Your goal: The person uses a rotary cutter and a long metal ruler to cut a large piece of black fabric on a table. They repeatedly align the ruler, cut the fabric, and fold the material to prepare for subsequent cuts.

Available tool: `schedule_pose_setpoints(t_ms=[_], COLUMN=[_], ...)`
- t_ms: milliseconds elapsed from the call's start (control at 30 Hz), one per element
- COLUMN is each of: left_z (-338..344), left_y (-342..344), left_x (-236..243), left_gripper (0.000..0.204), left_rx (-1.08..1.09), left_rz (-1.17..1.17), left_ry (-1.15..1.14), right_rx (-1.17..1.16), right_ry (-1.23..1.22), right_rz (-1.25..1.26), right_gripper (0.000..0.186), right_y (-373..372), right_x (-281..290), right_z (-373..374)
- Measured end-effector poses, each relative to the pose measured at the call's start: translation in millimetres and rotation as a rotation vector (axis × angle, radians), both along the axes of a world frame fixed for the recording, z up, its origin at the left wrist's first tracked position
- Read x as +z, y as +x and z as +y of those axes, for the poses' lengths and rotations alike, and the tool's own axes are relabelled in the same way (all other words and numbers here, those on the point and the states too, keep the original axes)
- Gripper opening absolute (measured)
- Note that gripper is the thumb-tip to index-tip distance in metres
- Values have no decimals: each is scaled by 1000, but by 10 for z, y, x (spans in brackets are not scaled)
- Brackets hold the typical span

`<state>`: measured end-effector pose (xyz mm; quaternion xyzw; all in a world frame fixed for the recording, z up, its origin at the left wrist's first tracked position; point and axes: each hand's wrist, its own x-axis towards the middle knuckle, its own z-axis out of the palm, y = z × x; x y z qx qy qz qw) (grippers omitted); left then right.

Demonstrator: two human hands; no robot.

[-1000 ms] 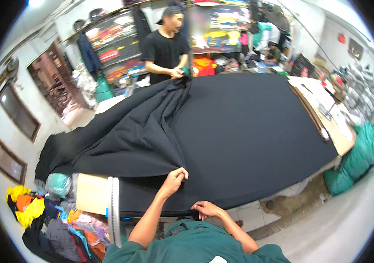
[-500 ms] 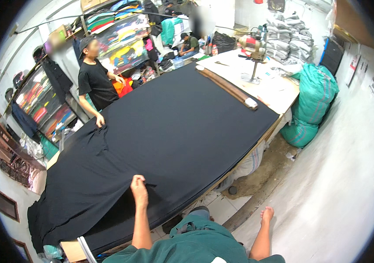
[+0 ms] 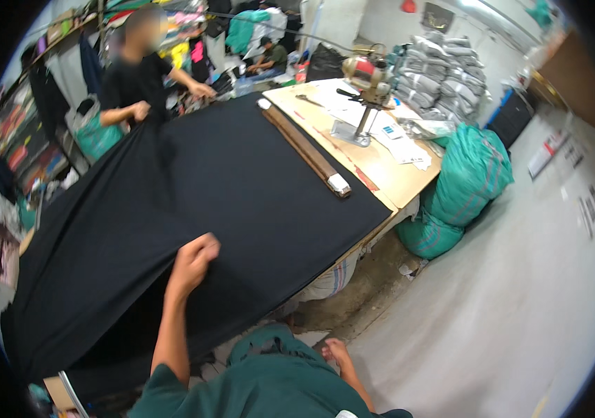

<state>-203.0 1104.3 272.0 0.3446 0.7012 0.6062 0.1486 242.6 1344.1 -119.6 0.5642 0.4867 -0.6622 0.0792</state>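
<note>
My left hand point(image 3: 197, 258) pinches the edge of a large black fabric point(image 3: 235, 195), lifting it in long folds over more black fabric spread on the table. My right hand point(image 3: 334, 352) hangs low beside my body, fingers curled with nothing in them. Across the table a person in black point(image 3: 134, 90) holds the raised fabric in one hand point(image 3: 137, 111); their other arm reaches out. A long brown bar point(image 3: 297, 143) with white ends lies on the fabric at the table's far right.
A pale board point(image 3: 416, 174) at the table's right end bears papers and an upright cutting machine point(image 3: 367, 83). Green sacks point(image 3: 468, 181) stand beside it along a wall. Behind are stacked grey bundles point(image 3: 437, 76), cluttered shelves and a seated person point(image 3: 269, 59).
My view has swung rightward toward the table's end. My left hand has drawn the fabric edge along; my right hand has dropped beside me. The person across has lifted their side of the fabric.
</note>
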Motion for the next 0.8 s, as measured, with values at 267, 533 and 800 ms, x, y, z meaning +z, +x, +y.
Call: schedule_pose_setpoints(t_ms=[267, 533, 800], left_z=[2474, 2281, 2451], left_y=[80, 417, 606], left_x=[-624, -1938, -1271], left_gripper=[19, 23, 22], left_rx=[-286, 188, 1119], left_rz=[-18, -333, -245], left_ry=[-165, -240, 159], right_rx=[-88, 304, 782], right_ry=[460, 1069, 1333], right_rz=[157, 606, 321], right_gripper=[22, 19, 98], right_y=[-1118, -3149, -4688], right_x=[626, 1752, 1678], right_z=[1605, 2989, 3802])
